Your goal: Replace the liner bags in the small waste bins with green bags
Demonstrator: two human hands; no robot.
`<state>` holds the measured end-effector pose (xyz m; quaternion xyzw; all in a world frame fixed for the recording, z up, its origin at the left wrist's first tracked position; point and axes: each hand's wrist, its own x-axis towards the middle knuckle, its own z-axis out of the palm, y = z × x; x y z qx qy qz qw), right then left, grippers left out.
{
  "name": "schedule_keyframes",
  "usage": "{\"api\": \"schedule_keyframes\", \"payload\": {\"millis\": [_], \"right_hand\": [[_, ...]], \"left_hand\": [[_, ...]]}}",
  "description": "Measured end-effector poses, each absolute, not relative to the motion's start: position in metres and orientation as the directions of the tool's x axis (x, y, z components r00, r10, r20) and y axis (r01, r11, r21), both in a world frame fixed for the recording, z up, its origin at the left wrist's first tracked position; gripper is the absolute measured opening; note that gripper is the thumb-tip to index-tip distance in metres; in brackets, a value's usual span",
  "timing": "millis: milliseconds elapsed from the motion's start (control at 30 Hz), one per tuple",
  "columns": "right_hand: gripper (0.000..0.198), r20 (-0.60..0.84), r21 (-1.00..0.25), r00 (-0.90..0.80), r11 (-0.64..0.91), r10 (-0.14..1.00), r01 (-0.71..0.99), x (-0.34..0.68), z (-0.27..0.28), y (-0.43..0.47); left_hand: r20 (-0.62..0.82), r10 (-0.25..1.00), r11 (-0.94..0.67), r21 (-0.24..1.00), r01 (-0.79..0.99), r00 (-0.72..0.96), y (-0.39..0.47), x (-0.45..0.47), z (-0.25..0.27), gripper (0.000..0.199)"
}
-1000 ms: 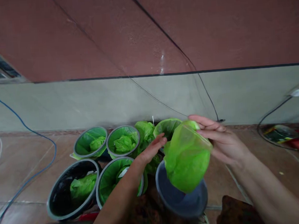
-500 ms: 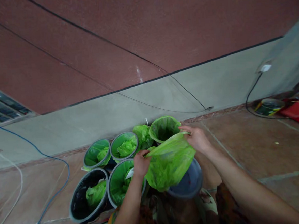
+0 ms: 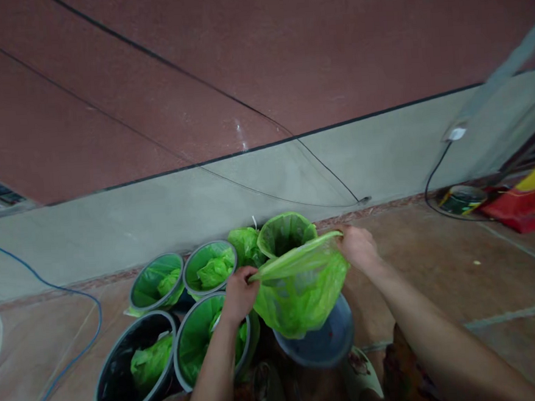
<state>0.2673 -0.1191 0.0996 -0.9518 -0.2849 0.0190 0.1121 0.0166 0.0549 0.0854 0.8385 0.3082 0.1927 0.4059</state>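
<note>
A thin green plastic bag (image 3: pixel 299 293) is stretched between my two hands, its upper edge pulled into a line. My left hand (image 3: pixel 241 295) pinches the left corner of that edge. My right hand (image 3: pixel 359 247) grips the right corner. Below and partly behind the bag stands a grey bin (image 3: pixel 336 339) with no liner showing in it. Just beyond the bag is another bin (image 3: pixel 288 229) lined in green. To the left, a green-lined bin (image 3: pixel 190 346) with crumpled green plastic inside is partly covered by my left forearm.
Further left are a black bin (image 3: pixel 109 370) holding a green bundle and two green-lined bins (image 3: pixel 156 281). A blue cable (image 3: pixel 72 290) crosses the tiled floor. At the right lie a red dustpan (image 3: pixel 524 207) and a dark tin (image 3: pixel 462 200) by the wall.
My hands have pulled the bag's edge wider and straighter, and its mouth has opened somewhat. The view has shifted, so the bins appear further left.
</note>
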Motion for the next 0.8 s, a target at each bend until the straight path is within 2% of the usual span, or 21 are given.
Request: {"api": "schedule_keyframes", "payload": {"millis": [67, 167, 267, 367, 400, 467, 533, 600, 700, 800], "right_hand": [[0.034, -0.010, -0.201, 0.846, -0.830, 0.532, 0.520, 0.273, 0.098, -0.125], [0.033, -0.099, -0.164, 0.884, -0.884, 0.456, 0.438, 0.285, 0.096, -0.134], [0.034, -0.221, -0.125, 0.880, -0.907, 0.420, 0.402, 0.289, 0.096, -0.136], [0.033, -0.263, -0.103, 0.842, -0.881, 0.471, 0.461, 0.273, 0.094, -0.126], [0.037, -0.218, -0.104, 0.832, -0.860, 0.510, 0.500, 0.263, 0.092, -0.121], [0.060, -0.036, -0.110, 0.778, -0.777, 0.627, 0.620, 0.237, 0.088, -0.109], [0.078, 0.126, -0.133, 0.658, -0.645, 0.742, 0.753, 0.209, 0.085, -0.097], [0.073, 0.232, -0.206, 0.498, -0.458, 0.836, 0.865, 0.182, 0.082, -0.086], [0.052, 0.342, -0.316, 0.338, -0.232, 0.877, 0.920, 0.150, 0.081, -0.073], [0.028, 0.385, -0.357, 0.336, -0.197, 0.860, 0.913, 0.137, 0.081, -0.064]], "left_hand": [[0.274, 0.756, -0.600, 0.653, 0.462, 0.595, 0.061, 0.014, 0.086, 0.017], [0.439, 0.797, -0.602, 0.530, 0.597, 0.415, 0.071, 0.008, 0.090, 0.024], [0.434, 0.827, -0.555, 0.525, 0.646, 0.358, 0.076, 0.003, 0.090, 0.029], [0.378, 0.837, -0.546, 0.553, 0.629, 0.395, 0.073, 0.006, 0.087, 0.026], [0.358, 0.837, -0.547, 0.560, 0.622, 0.414, 0.070, 0.009, 0.085, 0.025], [0.323, 0.837, -0.545, 0.569, 0.616, 0.442, 0.063, 0.016, 0.083, 0.025], [0.308, 0.831, -0.550, 0.578, 0.603, 0.463, 0.056, 0.023, 0.081, 0.024], [0.317, 0.813, -0.572, 0.591, 0.570, 0.487, 0.048, 0.029, 0.080, 0.025], [0.345, 0.778, -0.611, 0.610, 0.505, 0.525, 0.037, 0.037, 0.078, 0.026], [0.376, 0.750, -0.639, 0.623, 0.451, 0.543, 0.028, 0.042, 0.075, 0.027]]}}
